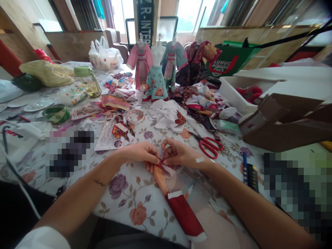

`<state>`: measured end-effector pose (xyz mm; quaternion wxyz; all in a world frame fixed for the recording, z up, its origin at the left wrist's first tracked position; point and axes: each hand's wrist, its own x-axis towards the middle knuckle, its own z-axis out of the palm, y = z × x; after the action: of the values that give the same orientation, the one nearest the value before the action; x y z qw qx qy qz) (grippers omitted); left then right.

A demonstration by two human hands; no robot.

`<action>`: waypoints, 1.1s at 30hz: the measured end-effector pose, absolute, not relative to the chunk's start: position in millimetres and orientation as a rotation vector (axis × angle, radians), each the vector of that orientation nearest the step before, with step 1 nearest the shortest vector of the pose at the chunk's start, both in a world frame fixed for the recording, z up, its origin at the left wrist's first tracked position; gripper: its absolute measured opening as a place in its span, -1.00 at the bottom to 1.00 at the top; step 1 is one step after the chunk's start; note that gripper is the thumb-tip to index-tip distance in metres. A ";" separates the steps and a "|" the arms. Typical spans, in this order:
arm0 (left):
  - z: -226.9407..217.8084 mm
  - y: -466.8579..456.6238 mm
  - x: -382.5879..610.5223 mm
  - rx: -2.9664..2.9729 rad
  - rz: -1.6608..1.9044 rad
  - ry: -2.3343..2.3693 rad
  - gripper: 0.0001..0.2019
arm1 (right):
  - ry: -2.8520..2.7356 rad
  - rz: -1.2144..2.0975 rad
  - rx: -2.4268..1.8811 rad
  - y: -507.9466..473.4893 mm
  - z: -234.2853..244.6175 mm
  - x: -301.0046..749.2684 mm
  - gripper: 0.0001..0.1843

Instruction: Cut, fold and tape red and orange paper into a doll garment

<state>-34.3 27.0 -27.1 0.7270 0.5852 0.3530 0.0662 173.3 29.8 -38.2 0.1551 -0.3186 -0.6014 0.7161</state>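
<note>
My left hand [144,154] and my right hand [178,154] meet over the table, thumbs and forefingers pinched together. Between the fingertips is the top end of an orange fabric piece [161,180], gathered where they grip it. It hangs toward me, continuing into a dark red panel [185,214] with white edges. A small pale pink flap shows just below my right fingers. Whether a needle or thread is in the pinch is too small to make out. Red-handled scissors [211,147] lie to the right of my right hand.
Small dressed mannequins [155,81] stand at the back among fabric scraps. White cloth [167,116] and a tape roll [135,117] lie ahead. At right are a cardboard box [275,121] and white foam box [233,91]; at left, a bottle [89,83] and green tape [56,114].
</note>
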 end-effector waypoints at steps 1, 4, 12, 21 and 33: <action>-27.2 27.0 -34.1 1.286 0.150 0.783 -0.88 | -1.721 2.052 -0.911 29.8 -38.5 173.1 -0.52; -26.1 26.6 -32.8 1.281 0.151 0.791 -0.89 | -1.723 2.046 -0.914 30.0 -39.1 172.7 -0.52; -22.6 25.5 -30.7 1.298 0.143 0.798 -0.92 | -1.735 2.043 -0.895 30.6 -39.1 172.7 -0.53; -23.3 25.6 -31.8 1.328 0.143 0.807 -0.91 | -1.739 2.032 -0.882 29.7 -39.5 172.7 -0.54; -18.9 24.5 -29.9 1.337 0.146 0.824 -0.88 | -1.774 2.038 -0.829 29.4 -34.9 173.1 -0.55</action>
<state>-29.9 24.5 -18.9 0.7049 0.6012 0.3705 0.0655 173.1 29.4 -34.9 0.1570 -0.2898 -0.6200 0.7120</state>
